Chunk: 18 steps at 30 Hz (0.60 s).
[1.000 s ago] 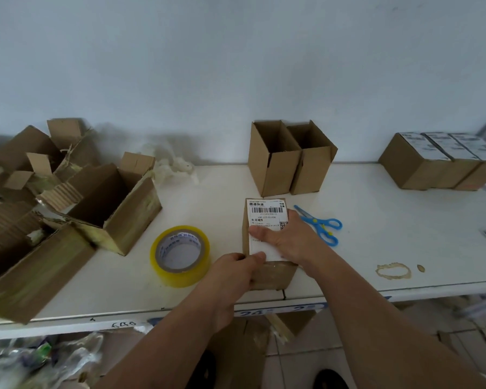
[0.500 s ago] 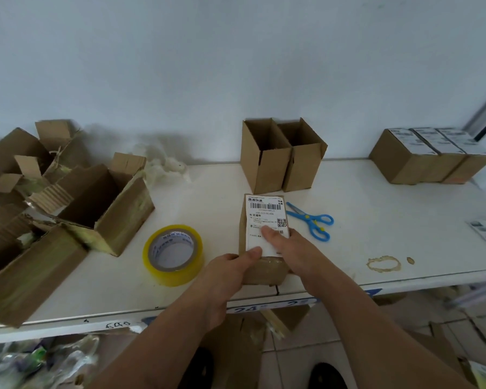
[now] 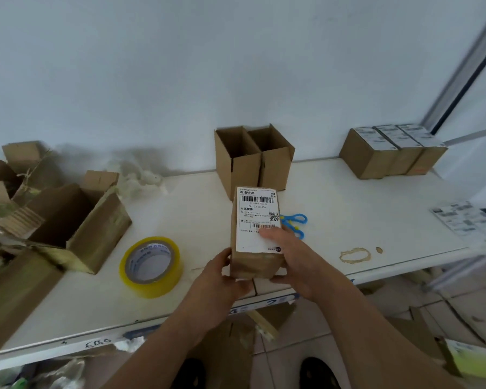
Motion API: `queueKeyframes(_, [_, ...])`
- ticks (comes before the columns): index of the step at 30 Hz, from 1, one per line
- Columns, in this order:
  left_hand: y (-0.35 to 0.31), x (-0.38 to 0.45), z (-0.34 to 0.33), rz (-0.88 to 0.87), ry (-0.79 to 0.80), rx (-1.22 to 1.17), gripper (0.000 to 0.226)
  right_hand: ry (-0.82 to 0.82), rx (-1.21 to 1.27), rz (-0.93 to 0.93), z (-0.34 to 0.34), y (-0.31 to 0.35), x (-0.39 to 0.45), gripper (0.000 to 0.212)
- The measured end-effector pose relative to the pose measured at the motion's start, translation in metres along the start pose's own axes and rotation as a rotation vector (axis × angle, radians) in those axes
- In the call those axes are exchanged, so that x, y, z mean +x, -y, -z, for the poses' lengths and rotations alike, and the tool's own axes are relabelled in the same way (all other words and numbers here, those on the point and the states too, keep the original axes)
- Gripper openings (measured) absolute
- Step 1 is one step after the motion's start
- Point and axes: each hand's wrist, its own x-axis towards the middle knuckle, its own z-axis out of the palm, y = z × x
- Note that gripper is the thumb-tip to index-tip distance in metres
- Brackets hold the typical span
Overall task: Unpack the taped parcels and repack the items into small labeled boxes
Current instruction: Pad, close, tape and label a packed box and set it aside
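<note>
A small brown cardboard box (image 3: 250, 262) with a white shipping label (image 3: 257, 217) on top is near the front edge of the white table (image 3: 348, 209). My left hand (image 3: 222, 273) grips its near left corner, thumb up the left side. My right hand (image 3: 289, 254) holds its right side, fingertips lying on the label's lower edge. Two open empty small boxes (image 3: 253, 158) stand upright behind it. Three closed labeled boxes (image 3: 390, 153) sit in a row at the back right.
A roll of yellow tape (image 3: 150, 265) lies left of the box. Blue scissors (image 3: 295, 223) lie right of it. Torn open parcels (image 3: 68, 220) crowd the table's left end. A label sheet (image 3: 460, 220) lies at the right edge. Cardboard scraps litter the floor.
Both hands shifted down to the box's near end, and the right fingers slid off the label's middle to its lower edge. The box appears raised at its near end. The camera turned slightly.
</note>
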Motion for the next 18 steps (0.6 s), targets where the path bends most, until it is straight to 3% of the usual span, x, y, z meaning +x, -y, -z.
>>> queueKeyframes(3, [-0.012,0.005,-0.015,-0.138,-0.15,0.306,0.05,-0.031,0.022,0.031,0.013,0.011,-0.013,0.043])
queueKeyframes(6, [-0.033,0.012,-0.029,-0.246,-0.202,0.465,0.047,-0.057,0.039,0.045,0.032,0.028,-0.024,0.039])
queueKeyframes(18, [-0.128,0.101,-0.099,-0.283,-0.135,0.477,0.042,-0.271,0.111,0.113,0.131,0.097,-0.012,0.033])
